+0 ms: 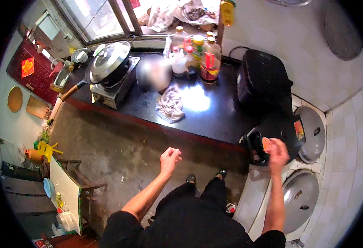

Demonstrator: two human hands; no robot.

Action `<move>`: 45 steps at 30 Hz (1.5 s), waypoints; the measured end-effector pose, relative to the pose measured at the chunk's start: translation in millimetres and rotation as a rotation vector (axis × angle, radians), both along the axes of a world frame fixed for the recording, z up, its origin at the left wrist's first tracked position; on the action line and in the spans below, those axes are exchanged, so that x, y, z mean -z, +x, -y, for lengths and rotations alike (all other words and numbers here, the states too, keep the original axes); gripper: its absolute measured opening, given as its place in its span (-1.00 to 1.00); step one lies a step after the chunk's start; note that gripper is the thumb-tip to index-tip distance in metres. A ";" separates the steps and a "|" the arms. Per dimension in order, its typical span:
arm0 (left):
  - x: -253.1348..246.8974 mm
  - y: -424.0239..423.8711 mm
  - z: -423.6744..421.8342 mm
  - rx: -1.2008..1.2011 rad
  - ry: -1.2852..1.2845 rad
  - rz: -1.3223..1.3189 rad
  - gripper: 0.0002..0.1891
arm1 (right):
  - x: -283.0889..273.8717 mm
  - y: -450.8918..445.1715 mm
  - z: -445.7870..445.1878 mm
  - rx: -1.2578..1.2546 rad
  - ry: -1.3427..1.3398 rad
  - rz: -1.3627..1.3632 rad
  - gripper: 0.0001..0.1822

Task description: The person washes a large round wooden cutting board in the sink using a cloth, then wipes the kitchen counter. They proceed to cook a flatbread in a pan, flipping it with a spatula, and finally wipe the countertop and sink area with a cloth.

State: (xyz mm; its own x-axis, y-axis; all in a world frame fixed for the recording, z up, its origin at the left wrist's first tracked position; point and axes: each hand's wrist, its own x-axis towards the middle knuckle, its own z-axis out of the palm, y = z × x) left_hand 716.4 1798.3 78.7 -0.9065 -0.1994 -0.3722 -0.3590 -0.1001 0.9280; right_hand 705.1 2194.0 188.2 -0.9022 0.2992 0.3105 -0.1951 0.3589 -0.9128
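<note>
My right hand (278, 154) is raised over a black rounded appliance (282, 131) at the right end of the counter. Beside its fingers is a small orange object (266, 144); whether the fingers grip it or it lies behind them, I cannot tell. My left hand (171, 158) hangs over the floor in front of the counter, its fingers curled together, with nothing visible in them. A crumpled cloth (170, 104) lies near the front edge of the black countertop (209, 125), beyond my left hand.
A lidded wok (111, 60) sits on a gas stove (113, 93), its wooden handle jutting past the counter edge. Bottles (210, 59) stand below the window. A black appliance (262, 77) is at the back right. Large metal lids (302, 198) lie at right. A table (65, 192) stands at left.
</note>
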 end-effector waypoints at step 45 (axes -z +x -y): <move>-86.2 -319.2 -44.4 0.391 -0.235 -0.346 -0.94 | 177.9 -462.2 136.2 0.386 0.229 0.065 -0.57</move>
State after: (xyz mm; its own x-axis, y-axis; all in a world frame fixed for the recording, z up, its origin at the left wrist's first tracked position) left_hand 397.3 1842.7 164.9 -0.9907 0.1335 -0.0272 0.0003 0.2022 0.9794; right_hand 242.9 2057.9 10.3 -0.7575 0.5481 0.3546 0.0478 0.5883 -0.8073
